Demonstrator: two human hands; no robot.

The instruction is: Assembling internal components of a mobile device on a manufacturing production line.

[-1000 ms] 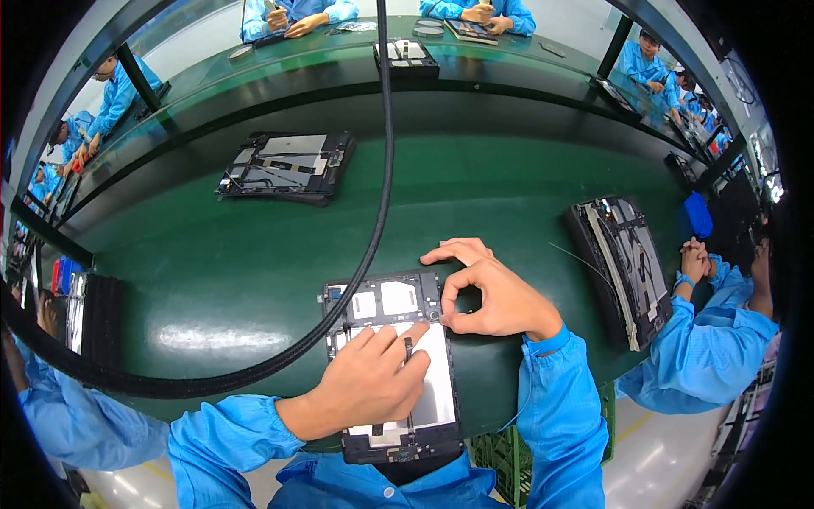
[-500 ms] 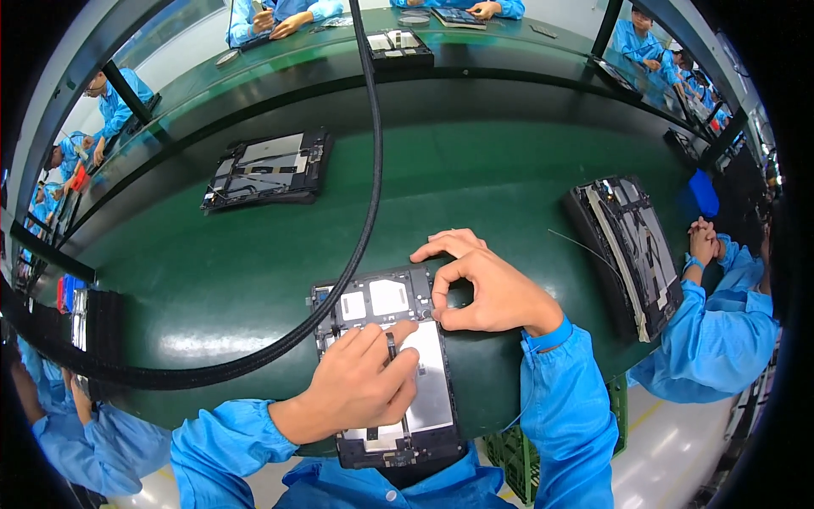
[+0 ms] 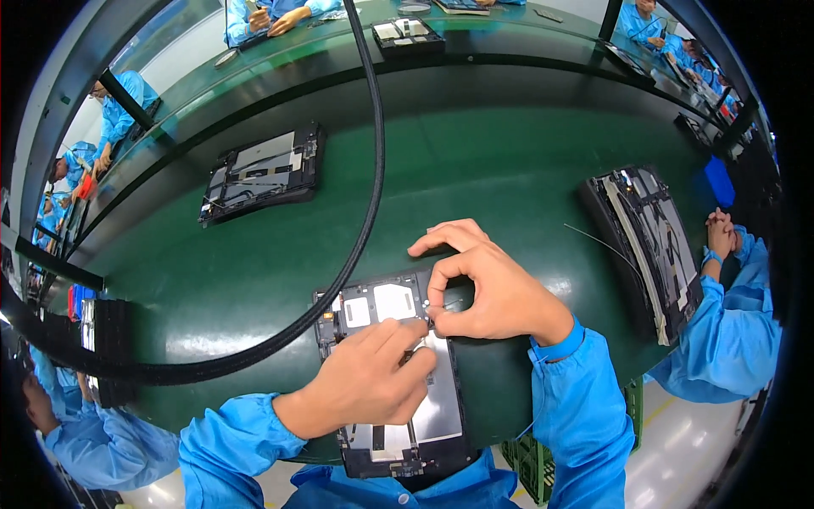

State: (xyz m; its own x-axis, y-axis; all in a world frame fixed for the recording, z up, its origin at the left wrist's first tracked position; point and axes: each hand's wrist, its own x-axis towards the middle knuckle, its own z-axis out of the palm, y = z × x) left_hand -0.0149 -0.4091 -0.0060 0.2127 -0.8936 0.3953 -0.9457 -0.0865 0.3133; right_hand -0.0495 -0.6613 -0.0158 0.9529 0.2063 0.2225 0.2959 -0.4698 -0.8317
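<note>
An opened tablet-like device (image 3: 441, 386), with a black frame and silver plates, lies on the green table close to my body. My left hand (image 3: 369, 373) rests over its middle with fingers curled; the fingertips meet near the right edge, and anything in them is hidden. At that same edge, my right hand (image 3: 496, 288) closes thumb and index finger in a pinch, the other fingers stretched beyond the frame. Whatever lies in this pinch is too small to make out. A blue wrist strap (image 3: 561, 343) circles my right wrist.
A thick black cable (image 3: 370, 195) loops across in front of the device. Similar opened devices lie at the far left (image 3: 263, 174) and on stacked trays at right (image 3: 649, 246). A co-worker's clasped hands (image 3: 721, 233) are at the right; a green crate (image 3: 527, 467) stands below the table.
The view has shifted slightly. My left fingertips have moved a little to the right, closer to my right thumb. My right hand keeps its pinch at the device's edge.
</note>
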